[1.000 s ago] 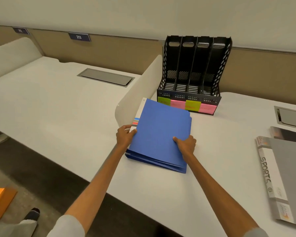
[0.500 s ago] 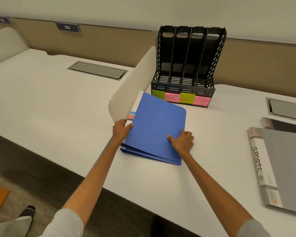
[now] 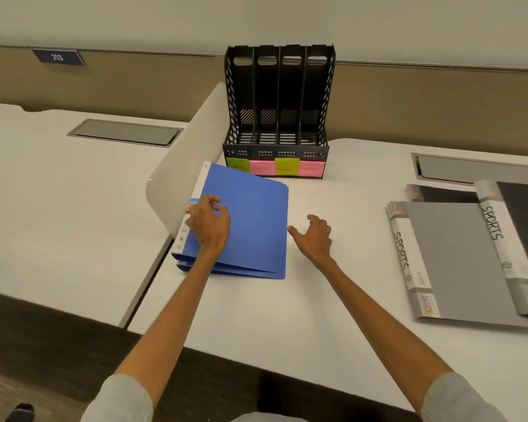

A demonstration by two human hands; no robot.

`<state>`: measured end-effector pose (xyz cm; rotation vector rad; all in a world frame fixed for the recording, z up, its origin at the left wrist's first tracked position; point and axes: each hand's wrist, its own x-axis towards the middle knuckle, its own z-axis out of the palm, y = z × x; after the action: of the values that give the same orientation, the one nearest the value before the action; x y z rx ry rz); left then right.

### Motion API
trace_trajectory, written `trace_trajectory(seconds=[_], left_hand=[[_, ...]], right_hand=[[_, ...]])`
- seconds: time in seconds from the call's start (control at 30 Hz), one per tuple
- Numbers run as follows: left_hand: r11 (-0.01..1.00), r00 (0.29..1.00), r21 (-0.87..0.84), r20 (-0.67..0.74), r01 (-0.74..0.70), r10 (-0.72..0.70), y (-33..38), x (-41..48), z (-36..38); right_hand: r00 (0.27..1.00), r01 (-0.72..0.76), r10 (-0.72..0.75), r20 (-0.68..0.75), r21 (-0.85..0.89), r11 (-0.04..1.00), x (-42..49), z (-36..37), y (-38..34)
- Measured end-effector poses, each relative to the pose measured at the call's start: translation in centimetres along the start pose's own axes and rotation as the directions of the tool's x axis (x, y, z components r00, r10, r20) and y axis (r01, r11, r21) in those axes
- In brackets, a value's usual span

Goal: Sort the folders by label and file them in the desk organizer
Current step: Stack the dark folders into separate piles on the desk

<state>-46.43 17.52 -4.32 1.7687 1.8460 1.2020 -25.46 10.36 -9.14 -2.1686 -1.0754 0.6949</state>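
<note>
Your left hand [image 3: 209,226] rests loose-fingered on the blue folders [image 3: 250,220], gripping nothing; your right hand [image 3: 314,237] lies spread and empty beside their edge. Beyond both, the organizer [image 3: 279,102] stands empty: nothing filed. Right of your right hand, the SPORTS binders [image 3: 451,257] wait on the white desk [image 3: 333,190].

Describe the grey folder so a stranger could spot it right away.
Start at the black desk organizer against the back wall, then look to the right side of the white desk. The grey folder lies flat there, its white spine reading SPORTS. Unlike the blue folders by the left hand, it is grey and partly overlapped by a black folder.
</note>
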Motion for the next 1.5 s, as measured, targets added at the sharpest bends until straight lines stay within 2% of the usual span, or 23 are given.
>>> trace_trajectory(seconds=[0.2,0.37,0.47,0.63,0.8,1.07,1.2,1.37,1.5], left_hand=[[0.994,0.991,-0.103,0.118,-0.044,0.057,5.6,-3.3,4.7],[0.989,0.969,-0.142,0.240,-0.027,0.061,10.4,-6.7,8.8],[0.991,0.942,-0.133,0.333,0.017,0.029,13.3,-9.3,11.2],[0.991,0.886,-0.134,0.460,0.008,0.055,17.2,-14.3,14.5],[0.973,0.853,-0.228,0.504,-0.018,0.134,21.7,-19.7,17.5],[0.960,0.751,-0.264,0.615,-0.092,0.241,28.5,-27.3,22.6],[0.971,0.699,-0.215,0.679,-0.103,0.224,30.2,-29.9,24.8],[0.980,0.598,-0.137,0.777,-0.145,0.197,32.5,-32.4,26.7],[0.980,0.560,-0.140,0.806,-0.140,0.194,33.8,-33.8,27.8]], right_hand=[[0.997,-0.015,0.019,-0.070,0.056,0.998,0.2,-6.8,4.0],[0.983,-0.040,0.056,-0.174,0.094,0.995,0.2,-13.0,8.2],[0.972,-0.043,0.065,-0.225,0.101,0.994,0.0,-16.5,10.9],[0.954,-0.057,0.086,-0.288,0.109,0.992,-0.5,-21.7,15.5],[0.926,-0.048,0.085,-0.369,0.106,0.993,-1.3,-26.0,20.0],[0.899,-0.118,0.136,-0.416,0.068,0.991,-2.6,-32.4,26.4],[0.887,-0.181,0.181,-0.424,0.041,0.983,-3.2,-35.6,29.8],[0.849,-0.281,0.287,-0.443,0.081,0.956,-3.8,-39.3,33.4],[0.821,-0.327,0.335,-0.463,0.100,0.940,-3.9,-41.2,35.6]])
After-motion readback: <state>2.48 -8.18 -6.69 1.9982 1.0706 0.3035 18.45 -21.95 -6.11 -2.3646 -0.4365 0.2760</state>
